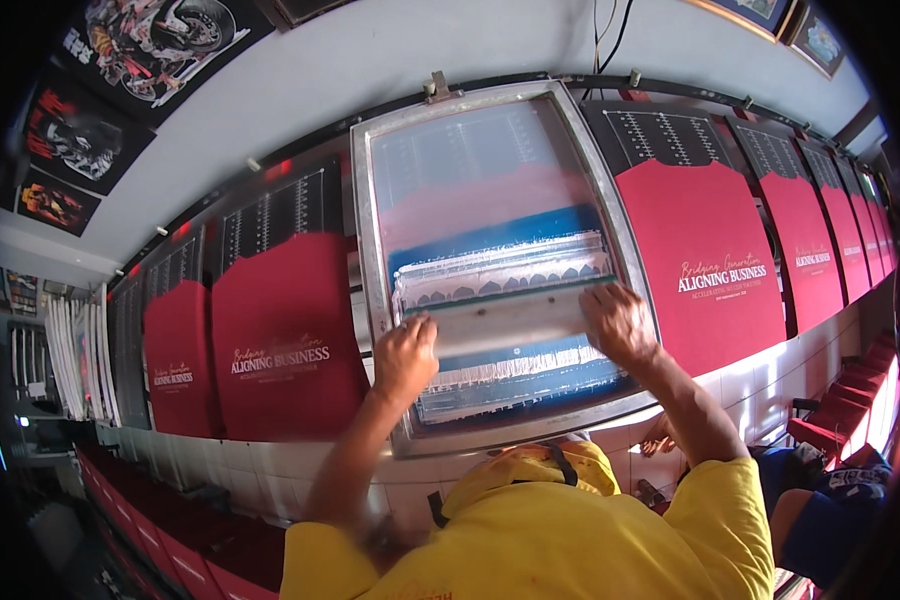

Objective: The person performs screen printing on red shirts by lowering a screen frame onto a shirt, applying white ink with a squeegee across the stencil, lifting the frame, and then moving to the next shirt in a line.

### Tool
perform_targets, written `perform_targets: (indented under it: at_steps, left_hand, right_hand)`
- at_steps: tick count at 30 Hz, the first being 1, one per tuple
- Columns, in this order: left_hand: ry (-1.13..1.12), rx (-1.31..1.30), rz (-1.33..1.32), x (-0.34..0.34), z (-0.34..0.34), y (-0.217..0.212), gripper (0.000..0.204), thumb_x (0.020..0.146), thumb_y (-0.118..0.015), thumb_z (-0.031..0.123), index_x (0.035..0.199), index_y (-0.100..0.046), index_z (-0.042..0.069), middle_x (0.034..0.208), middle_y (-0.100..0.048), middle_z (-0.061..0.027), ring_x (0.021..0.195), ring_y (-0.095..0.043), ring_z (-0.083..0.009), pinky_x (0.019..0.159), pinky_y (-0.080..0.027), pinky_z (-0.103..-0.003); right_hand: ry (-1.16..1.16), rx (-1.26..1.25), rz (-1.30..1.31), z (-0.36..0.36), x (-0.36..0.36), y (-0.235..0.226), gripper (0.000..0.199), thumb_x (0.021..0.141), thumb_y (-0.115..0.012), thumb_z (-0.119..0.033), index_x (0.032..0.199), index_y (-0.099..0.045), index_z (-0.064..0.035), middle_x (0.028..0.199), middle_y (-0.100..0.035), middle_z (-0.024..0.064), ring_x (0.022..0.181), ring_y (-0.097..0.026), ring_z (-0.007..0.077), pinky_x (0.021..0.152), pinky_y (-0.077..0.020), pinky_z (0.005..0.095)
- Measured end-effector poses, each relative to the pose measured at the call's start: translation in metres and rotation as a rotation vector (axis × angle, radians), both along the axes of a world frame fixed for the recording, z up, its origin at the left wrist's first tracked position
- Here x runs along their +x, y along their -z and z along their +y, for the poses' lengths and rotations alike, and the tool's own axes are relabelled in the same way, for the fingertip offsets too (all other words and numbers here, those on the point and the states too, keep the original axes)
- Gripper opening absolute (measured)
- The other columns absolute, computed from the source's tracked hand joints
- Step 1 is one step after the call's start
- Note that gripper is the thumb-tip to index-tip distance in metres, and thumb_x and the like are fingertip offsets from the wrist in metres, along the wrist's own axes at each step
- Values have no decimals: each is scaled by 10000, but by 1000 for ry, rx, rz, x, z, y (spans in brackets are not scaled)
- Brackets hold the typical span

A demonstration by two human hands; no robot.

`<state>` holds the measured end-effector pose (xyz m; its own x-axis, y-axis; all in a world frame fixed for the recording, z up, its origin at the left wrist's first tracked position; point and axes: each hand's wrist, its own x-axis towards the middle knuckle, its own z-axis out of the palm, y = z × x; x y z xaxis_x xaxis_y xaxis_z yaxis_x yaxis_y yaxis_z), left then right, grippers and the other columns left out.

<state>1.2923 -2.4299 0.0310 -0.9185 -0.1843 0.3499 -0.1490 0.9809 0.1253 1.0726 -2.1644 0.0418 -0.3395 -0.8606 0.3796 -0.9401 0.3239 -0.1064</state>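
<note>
A metal-framed printing screen (368, 230) lies over a garment on the printing board before me. Its mesh is clear at the far part and blue at the near part, with white ink smeared in bands. My left hand (407, 355) closes round the left end of a long pale squeegee (510, 320), and my right hand (620, 325) grips its right end. The squeegee lies across the mesh, between a band of white ink (510, 265) on its far side and streaked ink on its near side. Fingertips curl over its far edge.
Red shirts with printed lettering lie on black boards on both sides, such as one at left (280, 330) and one at right (700, 260). A metal rail (300, 170) with clamps runs behind the boards. Stacked frames (80, 355) stand far left. Someone in blue (835, 515) is at lower right.
</note>
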Motion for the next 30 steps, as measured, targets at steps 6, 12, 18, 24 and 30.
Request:
perform_targets:
  at_steps: [6, 12, 18, 24, 30]
  left_hand:
    - [31, 73, -135, -40, -30, -33, 193, 716, -589, -22, 885, -679, -2, 881, -706, -166, 785, -697, -323, 697, -574, -411]
    - [-10, 106, -88, -14, -10, -54, 197, 722, -607, -41, 900, -684, -5, 886, -703, -167, 796, -699, -318, 695, -580, -407]
    - [-16, 49, -26, 67, 66, -42, 197, 768, -578, -12, 946, -658, 15, 1034, -697, -154, 875, -696, -299, 735, -575, -384]
    - [-82, 79, -110, 106, 107, -12, 284, 768, -579, 1, 1049, -620, -1, 1154, -637, -132, 1057, -630, -291, 900, -514, -397]
    - [-47, -16, -199, 123, 121, 5, 528, 729, -596, -5, 1250, -513, -19, 1350, -479, -180, 1335, -408, -351, 1100, -366, -454]
  right_hand:
    - [-109, -208, 223, -23, -54, 11, 202, 691, -680, -55, 870, -592, -86, 849, -606, 80, 820, -638, 268, 686, -546, 387]
    - [-116, -171, 55, -9, -24, -29, 139, 693, -646, 4, 795, -584, -67, 783, -609, 83, 757, -643, 274, 640, -550, 389]
    - [-26, -130, -2, 61, 65, -25, 170, 666, -630, -28, 825, -576, -54, 829, -608, 78, 800, -640, 258, 689, -557, 386]
    - [35, 17, -14, 94, 110, -2, 357, 644, -685, -77, 988, -602, -30, 1021, -599, 97, 996, -596, 266, 838, -501, 391]
    - [53, 144, -108, 107, 133, 1, 636, 710, -795, -328, 1206, -555, -9, 1205, -539, 144, 1146, -521, 317, 972, -438, 437]
